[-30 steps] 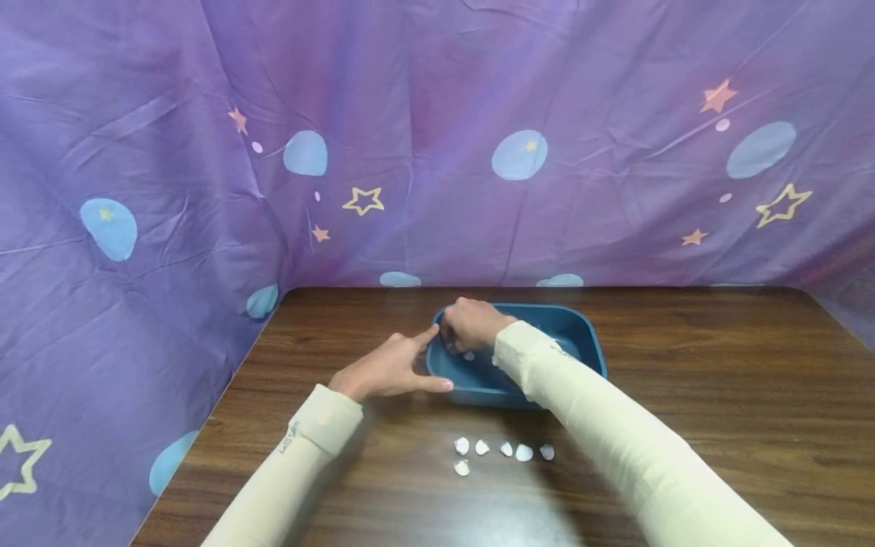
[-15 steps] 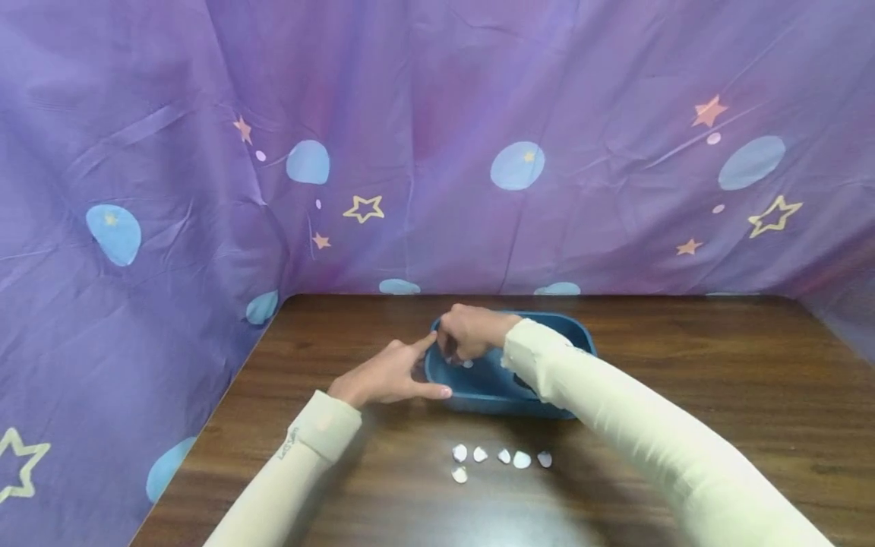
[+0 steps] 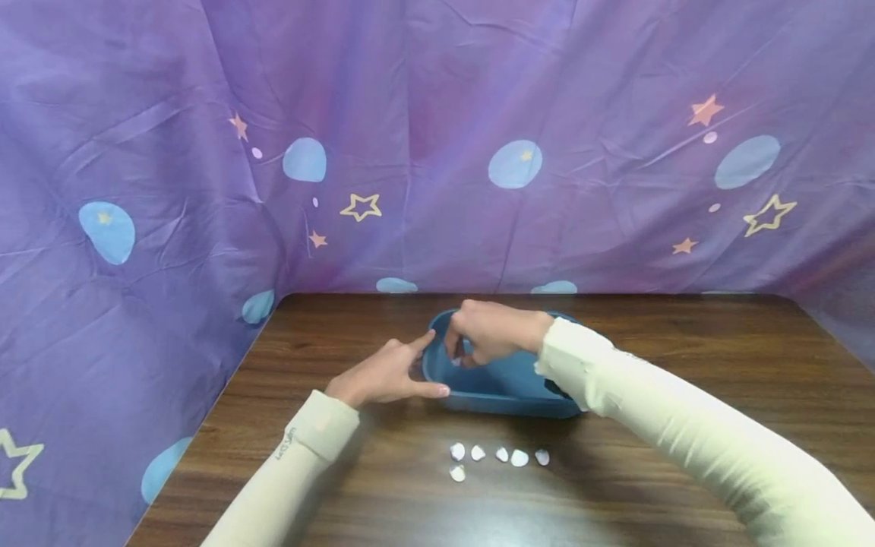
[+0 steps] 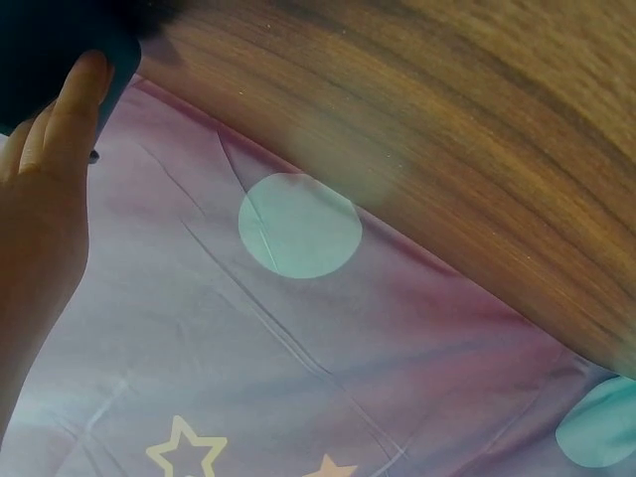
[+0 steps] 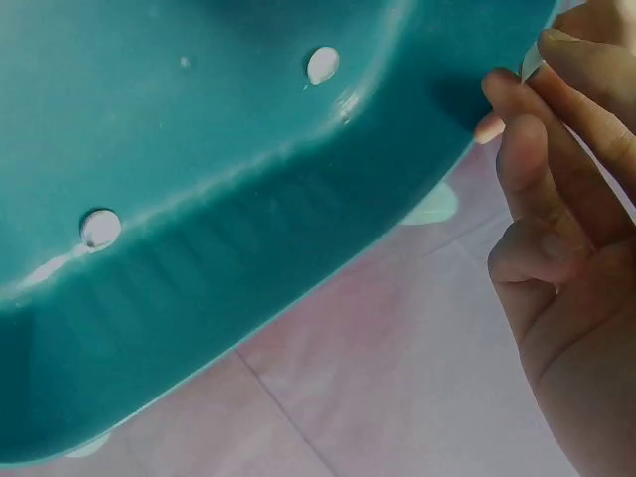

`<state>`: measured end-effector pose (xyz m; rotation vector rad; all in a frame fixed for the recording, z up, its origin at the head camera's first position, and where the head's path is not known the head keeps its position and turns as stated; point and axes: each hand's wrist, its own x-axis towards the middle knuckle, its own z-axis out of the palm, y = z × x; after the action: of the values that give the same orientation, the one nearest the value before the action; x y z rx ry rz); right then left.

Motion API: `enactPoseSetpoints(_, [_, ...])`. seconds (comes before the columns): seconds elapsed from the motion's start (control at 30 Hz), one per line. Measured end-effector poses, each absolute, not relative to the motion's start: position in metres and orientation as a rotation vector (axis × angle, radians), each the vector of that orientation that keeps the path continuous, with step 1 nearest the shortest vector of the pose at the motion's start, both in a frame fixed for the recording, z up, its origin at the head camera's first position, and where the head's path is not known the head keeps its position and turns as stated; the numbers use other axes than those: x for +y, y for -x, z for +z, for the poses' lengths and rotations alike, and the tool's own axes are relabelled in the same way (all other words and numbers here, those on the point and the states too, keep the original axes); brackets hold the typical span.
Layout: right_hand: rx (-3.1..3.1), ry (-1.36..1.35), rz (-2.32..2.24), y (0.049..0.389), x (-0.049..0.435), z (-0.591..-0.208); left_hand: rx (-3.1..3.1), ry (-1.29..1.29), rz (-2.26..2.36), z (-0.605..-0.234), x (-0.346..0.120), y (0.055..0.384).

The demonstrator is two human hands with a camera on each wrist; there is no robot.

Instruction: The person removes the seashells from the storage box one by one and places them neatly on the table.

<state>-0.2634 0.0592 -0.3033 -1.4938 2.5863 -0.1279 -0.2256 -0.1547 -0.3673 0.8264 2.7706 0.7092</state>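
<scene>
A blue plastic tub (image 3: pixel 509 403) stands on the table in the head view. My left hand (image 3: pixel 384 374) rests against its left end, thumb and index finger stretched out and touching the rim. Over the tub's left part is my right hand (image 3: pixel 497 330); its thumb and fingers pinch a small white shell (image 5: pixel 532 63), partly covered by the fingertips. Inside the tub, the right wrist view shows a white shell (image 5: pixel 323 65) and another shell (image 5: pixel 101 230) near the wall. Only a dark corner of the tub (image 4: pixel 119 60) shows beside my left fingers in the left wrist view.
Several small white shells lie on the wooden table (image 3: pixel 383 494) in front of the tub: a row including a shell (image 3: pixel 519 458), and one shell (image 3: pixel 457 473) nearer me below the row's left end. A purple patterned cloth (image 3: pixel 437 114) hangs behind and to the left.
My right hand has lifted slightly from the tub's left corner and shifted right, its sleeve swinging right too. The left hand keeps its place at the rim.
</scene>
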Motion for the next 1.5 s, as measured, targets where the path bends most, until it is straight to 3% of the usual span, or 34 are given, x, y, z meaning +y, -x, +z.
enactPoseSetpoints(0.47, [2.592, 1.631, -0.464, 0.215, 0.096, -0.309, 2.788, -0.805, 0.678, -0.366, -0.151, 0.226])
enactPoseSetpoints(0.83, [2.74, 1.698, -0.423, 0.178, 0.106, -0.33, 2.793, -0.793, 0.67, -0.363, -0.151, 0.226])
enactPoseSetpoints(1.5, [2.663, 1.805, -0.399, 0.156, 0.103, -0.374, 2.804, -0.789, 0.691, -0.367, -0.153, 0.224])
